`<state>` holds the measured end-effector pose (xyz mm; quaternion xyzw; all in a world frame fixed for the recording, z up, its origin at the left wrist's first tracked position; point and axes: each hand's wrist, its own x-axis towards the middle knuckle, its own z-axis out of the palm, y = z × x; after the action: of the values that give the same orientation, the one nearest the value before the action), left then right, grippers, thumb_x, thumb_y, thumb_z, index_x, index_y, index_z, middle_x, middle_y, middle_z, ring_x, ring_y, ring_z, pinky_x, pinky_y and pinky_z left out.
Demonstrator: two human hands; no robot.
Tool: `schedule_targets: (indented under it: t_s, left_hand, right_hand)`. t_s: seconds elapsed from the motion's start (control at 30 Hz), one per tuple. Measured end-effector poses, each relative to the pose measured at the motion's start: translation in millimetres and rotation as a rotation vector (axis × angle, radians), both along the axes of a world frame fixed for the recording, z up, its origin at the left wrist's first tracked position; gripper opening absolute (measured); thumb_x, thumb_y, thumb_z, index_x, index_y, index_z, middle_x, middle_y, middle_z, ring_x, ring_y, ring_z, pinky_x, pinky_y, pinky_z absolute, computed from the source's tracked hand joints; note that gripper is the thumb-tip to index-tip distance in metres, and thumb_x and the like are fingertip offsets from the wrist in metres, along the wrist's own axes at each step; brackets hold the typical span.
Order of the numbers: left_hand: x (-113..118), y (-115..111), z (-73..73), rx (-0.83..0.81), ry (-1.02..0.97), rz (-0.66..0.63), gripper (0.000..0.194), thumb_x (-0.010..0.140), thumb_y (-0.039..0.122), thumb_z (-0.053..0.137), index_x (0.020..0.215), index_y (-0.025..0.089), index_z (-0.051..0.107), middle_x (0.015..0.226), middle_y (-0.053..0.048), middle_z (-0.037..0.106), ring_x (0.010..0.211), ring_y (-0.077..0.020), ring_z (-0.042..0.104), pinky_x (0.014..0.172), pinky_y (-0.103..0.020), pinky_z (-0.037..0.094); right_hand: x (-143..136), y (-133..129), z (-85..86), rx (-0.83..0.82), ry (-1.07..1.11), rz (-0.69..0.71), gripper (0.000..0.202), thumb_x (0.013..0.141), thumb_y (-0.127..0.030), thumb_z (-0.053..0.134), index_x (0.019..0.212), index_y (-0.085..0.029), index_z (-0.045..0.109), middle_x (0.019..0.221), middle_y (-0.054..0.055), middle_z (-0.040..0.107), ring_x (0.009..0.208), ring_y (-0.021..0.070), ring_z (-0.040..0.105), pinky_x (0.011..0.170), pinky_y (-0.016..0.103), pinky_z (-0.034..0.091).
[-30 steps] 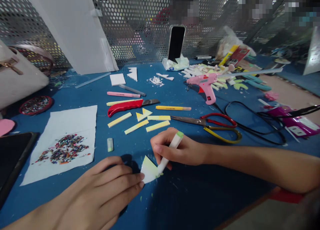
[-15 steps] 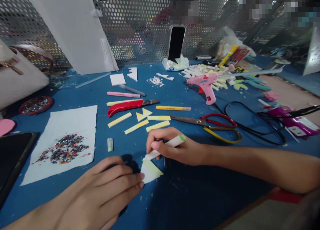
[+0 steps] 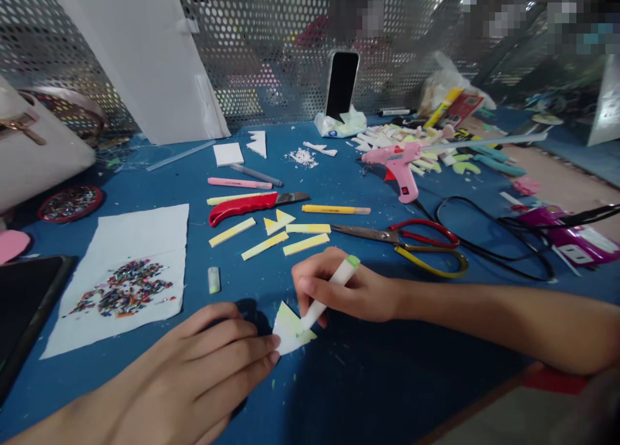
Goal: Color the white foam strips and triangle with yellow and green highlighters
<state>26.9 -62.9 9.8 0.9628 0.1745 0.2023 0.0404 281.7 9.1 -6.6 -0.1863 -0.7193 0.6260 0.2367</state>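
A white marker with a green end [image 3: 343, 274] is pinched in my right hand [image 3: 341, 287], its tip touching the small white piece [image 3: 289, 336] near the piece's right corner. Pale green colour shows along the piece's upper right edge. My left hand [image 3: 208, 361] lies on the table, fingers together, with the fingertips on the piece's left edge; whether they grip it or only press it down cannot be told. The marker's cap [image 3: 214, 280] stands apart, above my left hand. Yellow-tinted strips [image 3: 307, 244] and a yellow zigzag piece [image 3: 279, 222] lie farther back.
Scissors [image 3: 372, 233], a red-handled knife [image 3: 247, 207] and a yellow marker [image 3: 334, 209] lie beyond my hands. A pink glue gun [image 3: 400, 164] is at the back right. Beads cover part of a white sheet [image 3: 145, 238] at left; a phone [image 3: 341, 83] stands behind.
My right hand has moved the marker tip down and to the right, from the piece's top corner to its right side. My left hand has stayed in place.
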Motion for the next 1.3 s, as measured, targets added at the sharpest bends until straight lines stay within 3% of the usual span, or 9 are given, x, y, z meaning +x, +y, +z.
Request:
schedule_targets:
  t_s: [0.27,0.47,0.63,0.8,0.93,1.17,1.3]
  left_hand:
    - [-2.7,-3.7,-6.5,-0.027,-0.011,0.012,0.032,0.103,0.016,0.042,0.118,0.014,0.07,0.118,0.0,0.072,0.107,-0.0148,0.061,0.121,-0.03,0.021]
    - [-3.6,-6.5,-8.6,-0.05,-0.043,0.029,0.035,0.104,0.015,0.038,0.12,0.014,0.069,0.121,0.0,0.071,0.109,-0.0161,0.06,0.12,-0.031,0.022]
    - [-3.4,-3.8,-4.3,-0.008,0.007,0.002,0.032,0.104,0.017,0.041,0.118,0.014,0.07,0.118,0.002,0.073,0.106,-0.0153,0.061,0.121,-0.03,0.019]
    - [-3.9,-3.0,-3.4,-0.029,-0.003,0.01,0.036,0.105,0.016,0.037,0.119,0.014,0.07,0.121,0.001,0.072,0.107,-0.0157,0.06,0.121,-0.031,0.02]
    - [-3.3,-1.1,-0.1,0.002,0.024,-0.013,0.033,0.105,0.017,0.041,0.119,0.015,0.07,0.119,0.003,0.073,0.105,-0.0145,0.062,0.122,-0.029,0.017]
    - [-3.0,0.8,1.8,0.002,0.032,-0.021,0.033,0.105,0.016,0.04,0.119,0.015,0.07,0.118,0.002,0.073,0.102,-0.0146,0.063,0.12,-0.029,0.021]
    - [-2.1,0.1,-1.2,-0.018,0.02,-0.019,0.033,0.104,0.015,0.039,0.12,0.015,0.069,0.118,0.0,0.073,0.103,-0.0152,0.063,0.118,-0.03,0.025]
  right_hand:
    - [-0.7,0.2,1.3,-0.003,-0.024,0.023,0.053,0.102,-0.048,0.049,0.067,-0.011,0.064,0.062,0.002,0.06,0.049,0.0076,0.056,0.047,0.018,0.044]
    - [-2.1,0.8,1.7,0.1,-0.009,-0.119,0.041,0.102,-0.042,0.05,0.084,-0.009,0.067,0.074,0.003,0.061,0.065,0.0101,0.059,0.06,0.021,0.046]
    - [-1.8,0.4,1.5,0.016,-0.011,-0.019,0.052,0.103,-0.046,0.047,0.071,-0.008,0.065,0.066,0.002,0.059,0.054,0.0086,0.056,0.051,0.02,0.042]
    - [-1.8,0.4,1.5,0.052,0.008,-0.098,0.045,0.102,-0.044,0.05,0.08,-0.009,0.066,0.072,0.002,0.059,0.061,0.0093,0.058,0.057,0.02,0.045]
    - [-1.2,-0.1,2.0,-0.028,-0.011,-0.025,0.053,0.102,-0.048,0.048,0.068,-0.01,0.063,0.064,0.001,0.058,0.052,0.0081,0.055,0.049,0.019,0.042]
    - [-1.5,0.5,1.7,0.08,-0.036,-0.059,0.035,0.102,-0.04,0.053,0.088,-0.011,0.066,0.077,0.002,0.061,0.067,0.0103,0.06,0.061,0.02,0.045]
    - [-0.5,-0.6,0.3,0.028,-0.037,-0.023,0.041,0.102,-0.042,0.05,0.083,-0.01,0.066,0.074,0.002,0.061,0.061,0.0096,0.061,0.055,0.019,0.046]
